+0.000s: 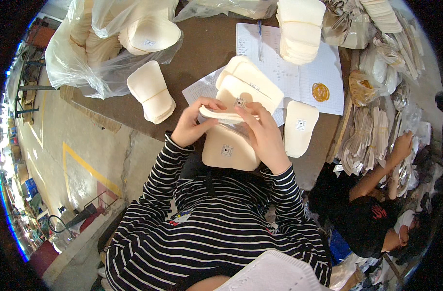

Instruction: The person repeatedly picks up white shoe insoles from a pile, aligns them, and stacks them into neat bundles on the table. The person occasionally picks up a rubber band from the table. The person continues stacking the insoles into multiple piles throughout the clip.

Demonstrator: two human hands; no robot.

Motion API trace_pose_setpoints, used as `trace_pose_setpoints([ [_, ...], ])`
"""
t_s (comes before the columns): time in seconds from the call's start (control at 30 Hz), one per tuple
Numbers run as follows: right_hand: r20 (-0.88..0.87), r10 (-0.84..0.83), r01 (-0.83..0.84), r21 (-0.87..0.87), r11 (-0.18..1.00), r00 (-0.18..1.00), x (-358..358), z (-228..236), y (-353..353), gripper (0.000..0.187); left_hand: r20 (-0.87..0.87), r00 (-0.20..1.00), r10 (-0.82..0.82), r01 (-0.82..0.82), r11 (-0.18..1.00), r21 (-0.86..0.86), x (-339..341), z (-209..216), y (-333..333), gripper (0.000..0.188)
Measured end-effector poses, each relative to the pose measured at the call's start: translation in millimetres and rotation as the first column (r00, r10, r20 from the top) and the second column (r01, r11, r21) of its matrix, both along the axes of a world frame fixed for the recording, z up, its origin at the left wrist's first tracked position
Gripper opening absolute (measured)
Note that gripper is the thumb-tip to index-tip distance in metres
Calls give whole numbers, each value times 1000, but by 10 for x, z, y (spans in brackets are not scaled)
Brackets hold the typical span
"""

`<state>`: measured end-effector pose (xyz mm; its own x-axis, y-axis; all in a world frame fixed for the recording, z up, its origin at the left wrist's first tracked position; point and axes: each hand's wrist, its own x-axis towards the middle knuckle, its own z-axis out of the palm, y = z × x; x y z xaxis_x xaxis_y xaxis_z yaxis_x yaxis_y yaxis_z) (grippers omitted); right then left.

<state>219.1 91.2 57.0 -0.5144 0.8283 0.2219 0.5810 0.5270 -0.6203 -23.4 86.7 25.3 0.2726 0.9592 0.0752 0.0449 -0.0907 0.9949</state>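
My left hand (191, 122) and my right hand (268, 138) hold a thin stack of cream insole-shaped pieces (220, 115) between them, above the near edge of the table. The left fingers curl over its left end, with the thumb below. My right fingers pinch its other end. Close to my body, just below the hands, is a cream piece with a small printed label (226, 150). Behind the held stack lie more cream pieces (260, 80), one bearing handwriting. A single labelled piece (301, 127) rests to the right of my right hand.
A waisted cream stack (151, 92) stands left on the brown table (202, 43). Plastic bags of pieces (97, 48) fill the far left. An open notebook (289, 80) carries a pen (260, 34), rubber bands (321, 92) and a banded stack (300, 29). A co-worker (376, 203) handles bundles at right.
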Motion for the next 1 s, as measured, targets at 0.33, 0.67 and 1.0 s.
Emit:
trace_pose_setpoints([
  [0.33, 28, -95, 93, 50, 994, 995, 15, -6, -123, 68, -153, 988, -32, 11, 991, -137, -137, 54, -117, 42],
  [0.67, 48, -9, 7, 33, 999, 999, -14, 33, -122, 51, 68, 997, -40, 48, 991, -125, -105, 37, -166, 45],
  [1.0, -270, -221, 131, -315, 940, 937, -107, -20, -119, 44, 109, 992, 56, -44, 993, -109, 0, -16, -190, 35],
])
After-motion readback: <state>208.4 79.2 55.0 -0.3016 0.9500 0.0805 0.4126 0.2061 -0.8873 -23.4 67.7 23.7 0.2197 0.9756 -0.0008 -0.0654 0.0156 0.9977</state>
